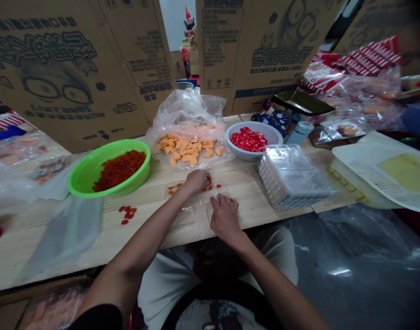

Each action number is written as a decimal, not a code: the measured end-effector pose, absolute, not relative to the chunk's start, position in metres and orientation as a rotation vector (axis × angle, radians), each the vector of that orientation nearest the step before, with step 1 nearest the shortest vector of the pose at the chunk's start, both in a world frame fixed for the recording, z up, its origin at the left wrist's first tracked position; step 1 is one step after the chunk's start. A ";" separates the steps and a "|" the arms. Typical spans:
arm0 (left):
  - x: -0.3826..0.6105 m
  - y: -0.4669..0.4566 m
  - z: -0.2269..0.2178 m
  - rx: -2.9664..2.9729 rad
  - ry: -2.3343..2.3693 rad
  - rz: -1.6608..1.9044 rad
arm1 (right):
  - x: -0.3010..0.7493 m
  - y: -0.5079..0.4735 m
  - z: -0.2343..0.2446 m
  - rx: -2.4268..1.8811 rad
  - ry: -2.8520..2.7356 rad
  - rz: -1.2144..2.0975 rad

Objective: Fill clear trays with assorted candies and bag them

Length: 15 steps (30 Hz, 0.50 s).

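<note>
My left hand [197,180] is curled over a clear plastic tray [192,197] on the wooden table, fingers pinched at small red and orange candies in it. What the fingertips hold is hidden. My right hand [225,217] lies flat on the near edge of the same tray, fingers stretched out. A few loose red candies [127,214] lie on the table to the left. Beyond my hands sits an opened plastic bag of orange candies [189,151].
A green bowl [82,176] of dark red candy stands at left, a grey-blue bowl [272,135] of red wrapped sweets at right. A stack of clear trays [290,176] and a white basket [371,169] lie further right. Cardboard boxes [69,68] wall the back.
</note>
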State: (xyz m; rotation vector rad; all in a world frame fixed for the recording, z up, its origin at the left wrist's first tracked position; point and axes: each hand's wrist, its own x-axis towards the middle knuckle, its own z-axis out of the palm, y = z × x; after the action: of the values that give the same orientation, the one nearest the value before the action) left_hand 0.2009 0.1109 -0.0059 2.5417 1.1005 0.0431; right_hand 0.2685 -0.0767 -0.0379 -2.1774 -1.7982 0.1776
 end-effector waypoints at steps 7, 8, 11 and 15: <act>0.215 0.114 -0.003 2.358 1.052 0.155 | 0.268 -0.077 -0.037 -2.161 -1.787 0.168; 0.220 0.112 -0.003 2.344 1.021 0.148 | 0.268 -0.077 -0.037 -2.157 -1.785 0.166; 0.230 0.110 -0.005 2.378 1.056 0.160 | 0.268 -0.077 -0.037 -2.144 -1.782 0.163; 0.227 0.114 -0.005 2.447 1.176 0.180 | 0.268 -0.078 -0.037 -2.139 -1.777 0.169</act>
State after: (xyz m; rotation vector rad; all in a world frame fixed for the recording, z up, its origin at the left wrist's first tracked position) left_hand 0.2275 0.1141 -0.0050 2.4474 1.1758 0.1799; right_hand 0.2683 -0.0776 -0.0375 -2.1394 -1.7773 0.1694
